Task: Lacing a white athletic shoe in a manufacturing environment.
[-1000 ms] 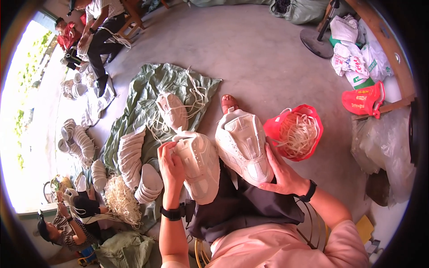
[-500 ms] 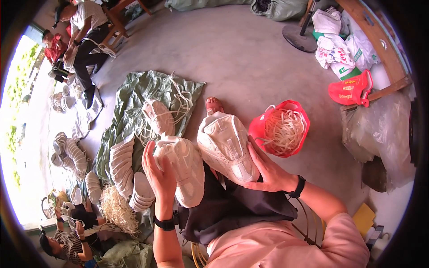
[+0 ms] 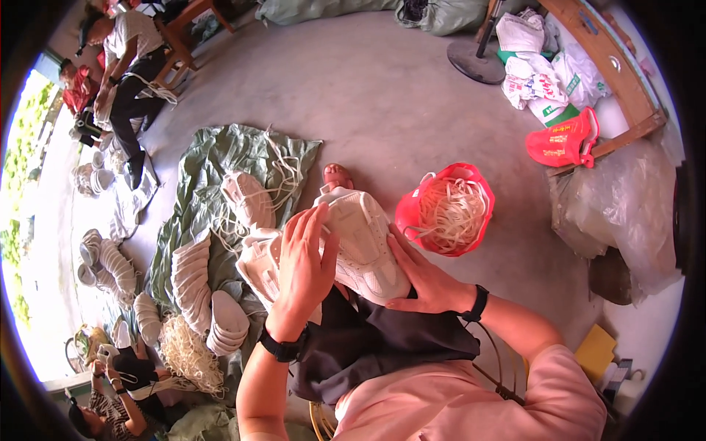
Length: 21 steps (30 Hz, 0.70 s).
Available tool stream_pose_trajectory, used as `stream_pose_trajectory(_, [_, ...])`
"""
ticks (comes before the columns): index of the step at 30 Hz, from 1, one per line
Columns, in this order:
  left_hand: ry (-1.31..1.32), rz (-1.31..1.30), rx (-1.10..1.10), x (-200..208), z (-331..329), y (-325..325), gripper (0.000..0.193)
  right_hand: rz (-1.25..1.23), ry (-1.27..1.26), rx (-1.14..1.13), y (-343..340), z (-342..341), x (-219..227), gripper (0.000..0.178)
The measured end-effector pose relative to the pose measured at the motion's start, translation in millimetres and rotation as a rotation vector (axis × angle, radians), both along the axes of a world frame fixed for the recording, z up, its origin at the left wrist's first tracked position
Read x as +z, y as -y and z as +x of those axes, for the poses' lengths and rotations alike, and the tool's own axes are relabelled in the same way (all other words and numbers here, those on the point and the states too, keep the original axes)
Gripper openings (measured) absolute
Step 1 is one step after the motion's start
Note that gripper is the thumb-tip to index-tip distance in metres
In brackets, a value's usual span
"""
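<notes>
On the floor [image 3: 353, 95], green sheet [image 3: 193, 184], then red bag [image 3: 409, 214] of laces [image 3: 452, 213]; above the lap [image 3: 382, 339], pale sneaker [image 3: 360, 242], clamped between thumb and fingers of right hand [image 3: 434, 279]; left of it, second sneaker [image 3: 259, 261], partly hidden behind left hand [image 3: 303, 261], grip impossible to tell.

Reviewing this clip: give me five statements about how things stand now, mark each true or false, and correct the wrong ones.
1. The right hand touches a pale shoe. True.
2. The left hand is inside the red bag. False: it is by the pale shoe, though contact is hard to tell.
3. Another shoe lies on the green sheet. True.
4. The red bag is empty. False: it holds pale strips.
5. In the picture, the red bag is right of the green sheet. True.
</notes>
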<state>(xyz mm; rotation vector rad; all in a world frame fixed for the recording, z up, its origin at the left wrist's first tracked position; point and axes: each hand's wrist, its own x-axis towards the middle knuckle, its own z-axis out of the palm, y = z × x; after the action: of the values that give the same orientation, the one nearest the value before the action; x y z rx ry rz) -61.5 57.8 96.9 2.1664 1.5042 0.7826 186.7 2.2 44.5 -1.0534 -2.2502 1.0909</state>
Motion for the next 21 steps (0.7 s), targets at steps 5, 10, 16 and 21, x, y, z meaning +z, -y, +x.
stream_pose_trajectory(5, [-0.021,-0.134,0.0,-14.4,12.5,-9.2,0.05,-0.007,-0.016,-0.015,0.6,11.7,1.2,0.111])
stream_pose_trajectory(10, [-0.008,-0.164,0.026,-16.2,15.8,-1.6,0.051,0.05,-0.044,0.005,0.0,16.9,0.1,0.108])
stream_pose_trajectory(16, [-0.1,-0.112,0.029,-23.1,30.2,7.5,0.053,0.033,-0.034,0.0,6.9,28.1,4.0,0.107])
stream_pose_trajectory(21, [-0.076,-0.12,0.044,-20.6,40.7,13.8,0.055,0.045,-0.024,-0.007,11.2,38.3,6.4,0.107])
